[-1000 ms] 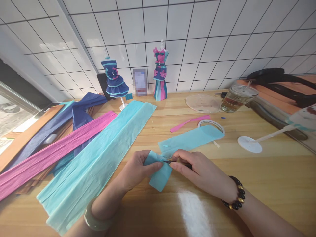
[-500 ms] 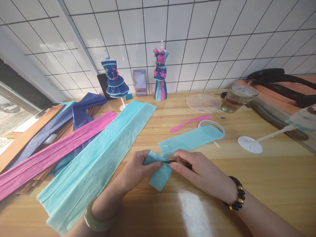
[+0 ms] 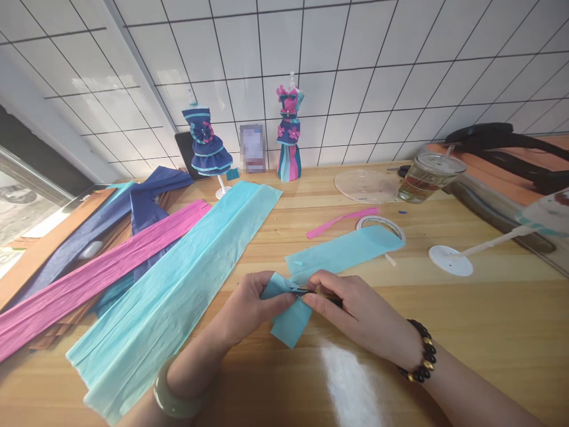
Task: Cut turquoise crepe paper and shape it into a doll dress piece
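Observation:
My left hand [image 3: 253, 305] is closed on a piece of light blue crepe paper [image 3: 291, 326], pinching it between thumb and fingers. In my right hand [image 3: 351, 302] are small black scissors [image 3: 306, 291], their tips against the paper beside my left thumb; my fingers hide most of the handles. Just beyond both hands, a longer light blue crepe paper strip [image 3: 342, 252] lies on the table and partly covers a roll of tape [image 3: 381, 223]. A thin pink paper strip [image 3: 342, 221] rests behind it.
Large crepe paper sheets in light blue [image 3: 191, 284], pink [image 3: 111, 273] and dark blue [image 3: 84, 237] spread over the left. Two small dress forms [image 3: 207, 139] stand by the tiled wall beside a phone [image 3: 252, 148]. To the right are a lidded cup [image 3: 429, 178] and a tilted white stand [image 3: 450, 261].
My right hand and the scissors have shifted slightly to the left. The held paper has moved a little to the right and down.

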{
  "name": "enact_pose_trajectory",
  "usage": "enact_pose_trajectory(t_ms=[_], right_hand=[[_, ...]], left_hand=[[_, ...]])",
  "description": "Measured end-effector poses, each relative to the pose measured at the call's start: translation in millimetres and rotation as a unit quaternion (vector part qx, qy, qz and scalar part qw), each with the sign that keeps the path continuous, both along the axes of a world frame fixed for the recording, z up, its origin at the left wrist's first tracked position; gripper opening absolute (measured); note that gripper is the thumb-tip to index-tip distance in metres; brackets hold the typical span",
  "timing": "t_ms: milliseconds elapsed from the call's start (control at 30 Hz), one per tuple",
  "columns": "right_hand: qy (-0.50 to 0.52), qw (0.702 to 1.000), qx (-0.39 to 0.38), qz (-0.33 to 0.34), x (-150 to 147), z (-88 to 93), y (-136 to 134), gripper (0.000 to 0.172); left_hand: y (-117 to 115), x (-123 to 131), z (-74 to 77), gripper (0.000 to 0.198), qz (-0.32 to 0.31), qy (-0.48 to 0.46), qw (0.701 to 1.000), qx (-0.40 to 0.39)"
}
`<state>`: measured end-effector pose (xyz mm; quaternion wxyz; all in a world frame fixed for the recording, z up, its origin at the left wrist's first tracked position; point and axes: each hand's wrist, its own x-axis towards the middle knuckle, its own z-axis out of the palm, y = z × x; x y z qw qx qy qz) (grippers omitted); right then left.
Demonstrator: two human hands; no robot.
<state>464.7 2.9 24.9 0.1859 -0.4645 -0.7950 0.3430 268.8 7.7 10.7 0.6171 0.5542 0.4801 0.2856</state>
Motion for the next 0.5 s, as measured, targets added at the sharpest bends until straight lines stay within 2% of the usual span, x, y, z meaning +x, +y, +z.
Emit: enact_pose_trajectory(t_ms=[500], right_hand=[[0.015,1.0,0.001,-0.011,-1.2,2.8,-0.7,0.022]], left_hand=[[0.3,-0.7,-1.8,0.021,-0.002,-0.044,0.999,-0.018]])
